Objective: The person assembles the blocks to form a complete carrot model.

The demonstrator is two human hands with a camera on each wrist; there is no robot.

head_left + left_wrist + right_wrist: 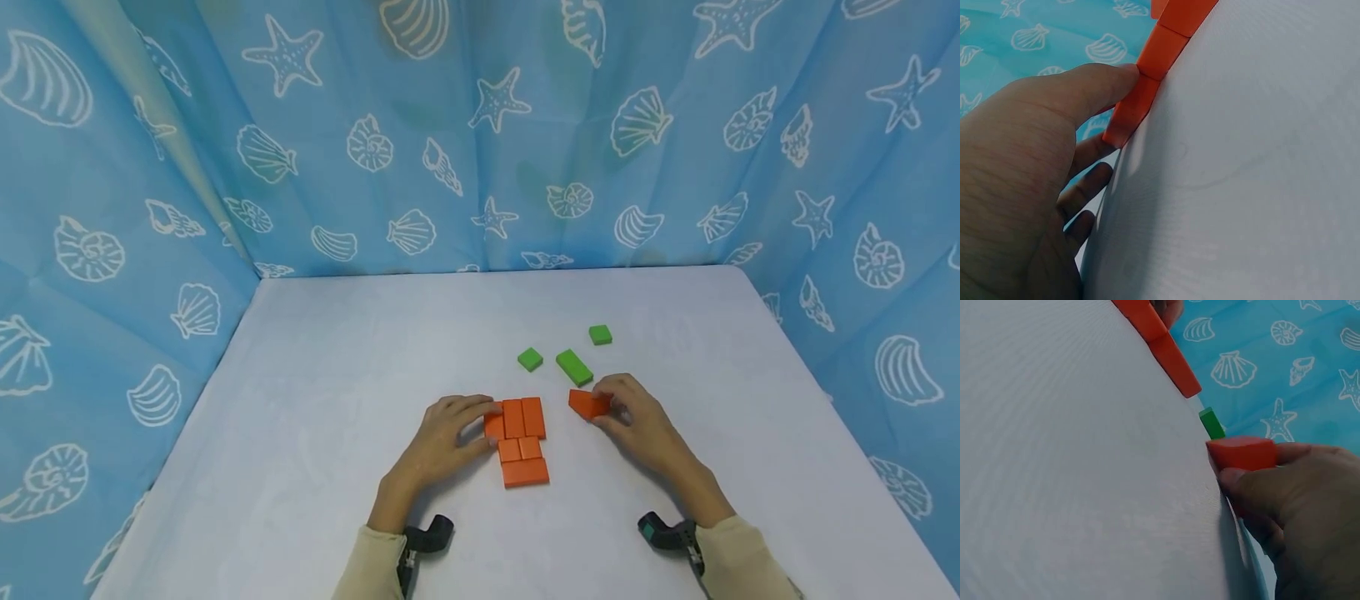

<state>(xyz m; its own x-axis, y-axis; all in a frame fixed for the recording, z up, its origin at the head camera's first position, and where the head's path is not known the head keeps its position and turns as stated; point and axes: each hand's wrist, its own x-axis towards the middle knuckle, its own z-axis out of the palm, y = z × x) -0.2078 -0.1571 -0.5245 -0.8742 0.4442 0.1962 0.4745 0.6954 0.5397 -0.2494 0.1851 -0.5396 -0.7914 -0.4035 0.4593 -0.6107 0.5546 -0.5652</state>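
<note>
Flat orange blocks lie fitted together on the table, a row of three uprights above two small pieces and one wide piece. My left hand pinches the leftmost orange block of the top row between thumb and fingers. In the left wrist view the thumb presses the near side of that block, and the lower fingers hang off it. To the right of the group, my right hand grips another orange block by its right end, tilted. The right wrist view shows thumb and fingers around this block.
Beyond the right hand lie a long green block and two small green squares, one to the left and one farther back. A white cloth covers the table. A blue shell-patterned curtain stands behind and at both sides.
</note>
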